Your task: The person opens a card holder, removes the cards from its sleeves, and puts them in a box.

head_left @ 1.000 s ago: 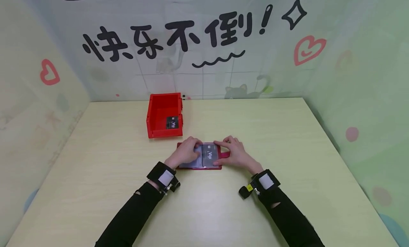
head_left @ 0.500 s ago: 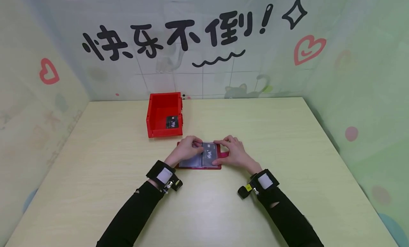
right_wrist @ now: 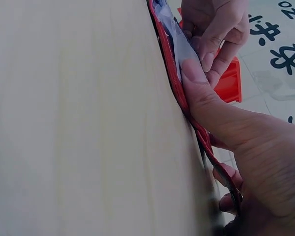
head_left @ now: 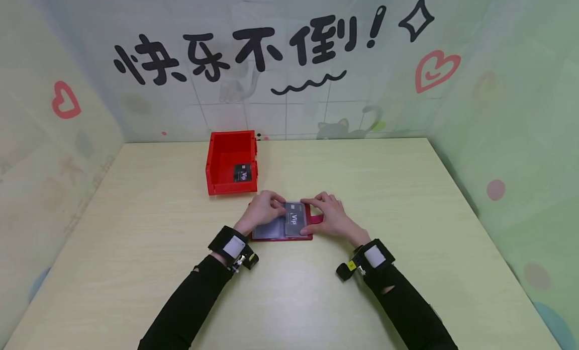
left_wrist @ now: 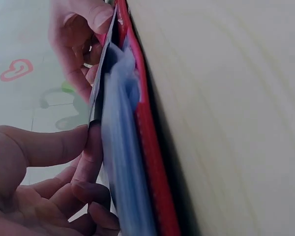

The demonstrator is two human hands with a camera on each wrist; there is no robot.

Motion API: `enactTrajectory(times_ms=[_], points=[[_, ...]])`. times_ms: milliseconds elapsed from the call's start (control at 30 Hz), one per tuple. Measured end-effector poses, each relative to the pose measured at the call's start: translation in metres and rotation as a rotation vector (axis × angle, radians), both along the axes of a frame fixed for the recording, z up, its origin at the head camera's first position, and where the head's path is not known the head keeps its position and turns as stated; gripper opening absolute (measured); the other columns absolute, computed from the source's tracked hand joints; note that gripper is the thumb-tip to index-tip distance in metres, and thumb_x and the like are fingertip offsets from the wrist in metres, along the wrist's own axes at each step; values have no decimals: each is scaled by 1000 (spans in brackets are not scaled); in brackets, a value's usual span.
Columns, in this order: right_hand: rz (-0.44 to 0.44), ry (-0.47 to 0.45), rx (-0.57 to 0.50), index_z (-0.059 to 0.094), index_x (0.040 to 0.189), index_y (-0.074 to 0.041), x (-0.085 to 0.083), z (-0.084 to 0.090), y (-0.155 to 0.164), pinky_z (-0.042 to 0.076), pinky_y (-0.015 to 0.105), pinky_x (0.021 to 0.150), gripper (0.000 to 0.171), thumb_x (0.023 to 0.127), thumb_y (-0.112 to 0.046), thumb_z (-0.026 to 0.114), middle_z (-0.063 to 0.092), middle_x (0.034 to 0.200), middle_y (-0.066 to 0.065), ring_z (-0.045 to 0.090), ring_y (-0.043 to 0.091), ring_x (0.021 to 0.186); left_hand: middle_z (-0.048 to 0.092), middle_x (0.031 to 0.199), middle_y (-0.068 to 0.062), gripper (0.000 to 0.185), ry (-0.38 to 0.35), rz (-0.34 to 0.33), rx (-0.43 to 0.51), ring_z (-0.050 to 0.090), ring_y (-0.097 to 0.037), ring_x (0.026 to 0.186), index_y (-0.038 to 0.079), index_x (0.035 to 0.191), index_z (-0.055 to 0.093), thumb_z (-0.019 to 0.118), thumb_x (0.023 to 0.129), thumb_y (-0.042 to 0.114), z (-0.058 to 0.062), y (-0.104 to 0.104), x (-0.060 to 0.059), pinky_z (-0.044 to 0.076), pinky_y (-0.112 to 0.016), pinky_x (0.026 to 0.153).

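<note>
A card holder (head_left: 270, 233) with a red cover and clear plastic sleeves lies open on the table. On its right half is a grey Vip card (head_left: 295, 220). My left hand (head_left: 263, 209) pinches the card's left edge between thumb and forefinger; the left wrist view shows the card (left_wrist: 99, 88) standing slightly off the stacked sleeves (left_wrist: 125, 162). My right hand (head_left: 332, 216) grips the holder's right end, thumb and forefinger spread along the card's right side. In the right wrist view, its thumb (right_wrist: 196, 81) presses the inside, while the red strap (right_wrist: 220, 167) runs beneath the hand.
A red bin (head_left: 232, 188) stands behind the holder, slightly left, with a black Vip card (head_left: 242, 173) inside. The pale wooden table (head_left: 135, 214) is enclosed by printed walls at the back and both sides. Both wrists wear black camera straps (head_left: 231, 247).
My left hand has moved from lying over the left sleeve to the card's left edge, which its thumb and forefinger now pinch. The right hand has stayed in place on the holder.
</note>
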State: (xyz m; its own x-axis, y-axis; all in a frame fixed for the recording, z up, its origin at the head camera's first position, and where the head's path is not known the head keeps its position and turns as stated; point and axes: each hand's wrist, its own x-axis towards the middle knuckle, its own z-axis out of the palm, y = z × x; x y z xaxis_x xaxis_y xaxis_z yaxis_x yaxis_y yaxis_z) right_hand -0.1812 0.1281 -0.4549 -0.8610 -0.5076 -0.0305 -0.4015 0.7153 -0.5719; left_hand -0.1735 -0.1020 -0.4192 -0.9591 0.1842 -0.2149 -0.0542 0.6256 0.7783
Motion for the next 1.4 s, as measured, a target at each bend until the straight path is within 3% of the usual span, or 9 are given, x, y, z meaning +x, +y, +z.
enactTrajectory(times_ms=[267,500,733,1033,1267,1400], points=[[8,-2,6,52,148,-24,-1,0,0,28,39,90,85,74,-46,87,47,117,9,39,27,112,73,97,-15,29,-22,-11,-12,62,-22,86,-2,119,70,69,92,9,3,-6,1,46,-25,72],[17,10,13,55,146,-24,-1,0,0,27,39,90,81,75,-45,86,46,114,9,39,27,107,66,79,-8,37,14,1,-42,57,-16,75,-2,117,71,79,87,19,1,-4,2,40,-22,63],[12,1,12,56,145,-23,1,2,0,28,40,92,79,75,-44,86,47,116,9,39,27,109,56,69,-5,36,6,20,-56,52,-17,68,-2,118,71,78,87,16,2,-7,2,35,-24,59],[15,7,2,57,144,-22,2,2,-1,28,40,92,79,75,-44,87,48,116,9,39,27,110,56,76,-7,37,-8,42,-41,52,-19,75,-2,121,69,76,88,14,4,-15,5,37,-25,61],[4,4,-1,57,144,-22,3,3,-2,28,39,92,79,74,-44,88,48,116,10,39,27,110,59,105,-15,41,-14,107,-15,54,-27,99,0,131,61,71,92,11,6,-22,10,47,-31,78],[-1,1,-5,58,143,-23,3,1,-2,28,39,91,79,73,-44,88,48,115,9,39,27,111,64,115,-20,47,9,169,35,57,-30,105,-1,136,57,71,93,12,6,-28,13,52,-36,86]])
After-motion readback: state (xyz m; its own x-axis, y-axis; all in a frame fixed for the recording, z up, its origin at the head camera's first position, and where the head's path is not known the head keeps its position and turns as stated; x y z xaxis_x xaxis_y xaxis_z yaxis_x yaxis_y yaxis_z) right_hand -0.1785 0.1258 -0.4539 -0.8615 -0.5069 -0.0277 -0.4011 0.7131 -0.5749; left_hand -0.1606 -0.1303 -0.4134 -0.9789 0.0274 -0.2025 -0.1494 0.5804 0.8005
